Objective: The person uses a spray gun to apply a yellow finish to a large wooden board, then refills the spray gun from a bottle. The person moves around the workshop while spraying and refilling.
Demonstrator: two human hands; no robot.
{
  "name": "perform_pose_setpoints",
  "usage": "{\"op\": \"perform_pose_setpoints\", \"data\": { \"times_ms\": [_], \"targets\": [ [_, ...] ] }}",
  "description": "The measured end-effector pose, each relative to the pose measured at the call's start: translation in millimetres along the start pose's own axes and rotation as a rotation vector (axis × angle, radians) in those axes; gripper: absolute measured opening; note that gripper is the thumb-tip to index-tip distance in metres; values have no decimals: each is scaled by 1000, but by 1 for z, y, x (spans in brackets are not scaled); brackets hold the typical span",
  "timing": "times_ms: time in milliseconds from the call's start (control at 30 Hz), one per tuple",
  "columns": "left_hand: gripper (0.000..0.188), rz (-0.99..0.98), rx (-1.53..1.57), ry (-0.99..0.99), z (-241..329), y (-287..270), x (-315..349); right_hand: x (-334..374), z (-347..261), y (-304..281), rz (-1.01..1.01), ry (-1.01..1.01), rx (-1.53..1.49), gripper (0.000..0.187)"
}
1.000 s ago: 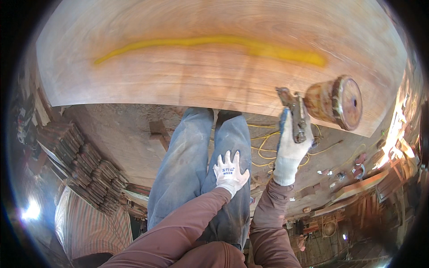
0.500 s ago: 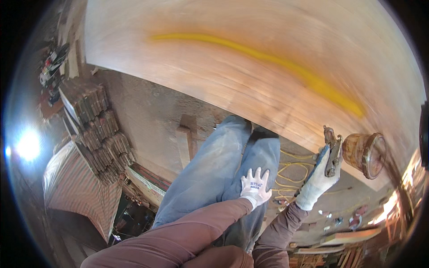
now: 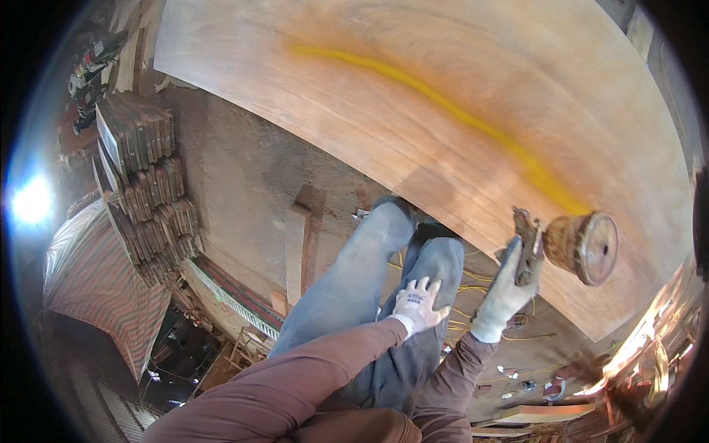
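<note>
My right hand, in a white work glove, is closed around a stained metal spray gun. A round, brown-crusted cup is on the gun's right side, with its disc-shaped end turned toward me. The gun is over the near right edge of a large wooden panel. A bright yellow streak curves over the panel from near the cup toward the far left. My left hand, gloved in white, lies on my right jeans leg with its fingers spread, holding nothing.
At left stand stacked wooden slats and a striped sheet. A plank lies on the floor left of my legs. Thin yellow hose is looped beneath the panel's near edge. Boards lie at lower right.
My right hand and the spray gun have shifted left and slightly down in view. The panel's edge and streak have also shifted as the view moved. My left hand stays on my leg.
</note>
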State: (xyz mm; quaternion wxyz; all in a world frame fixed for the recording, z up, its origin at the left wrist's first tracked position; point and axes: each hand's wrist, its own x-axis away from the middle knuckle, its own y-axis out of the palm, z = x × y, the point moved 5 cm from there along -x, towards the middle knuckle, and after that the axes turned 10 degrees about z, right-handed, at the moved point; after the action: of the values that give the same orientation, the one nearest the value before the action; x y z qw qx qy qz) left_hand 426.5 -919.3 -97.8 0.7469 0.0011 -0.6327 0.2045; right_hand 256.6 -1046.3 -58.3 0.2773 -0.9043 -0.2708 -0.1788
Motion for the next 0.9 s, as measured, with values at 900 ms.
{"op": "perform_pose_setpoints", "data": {
  "times_ms": [900],
  "targets": [
    [59, 112, -306, -132, -385, -301, -27, 168, -45, 278, 120, -70, 147, 31]
  ]
}}
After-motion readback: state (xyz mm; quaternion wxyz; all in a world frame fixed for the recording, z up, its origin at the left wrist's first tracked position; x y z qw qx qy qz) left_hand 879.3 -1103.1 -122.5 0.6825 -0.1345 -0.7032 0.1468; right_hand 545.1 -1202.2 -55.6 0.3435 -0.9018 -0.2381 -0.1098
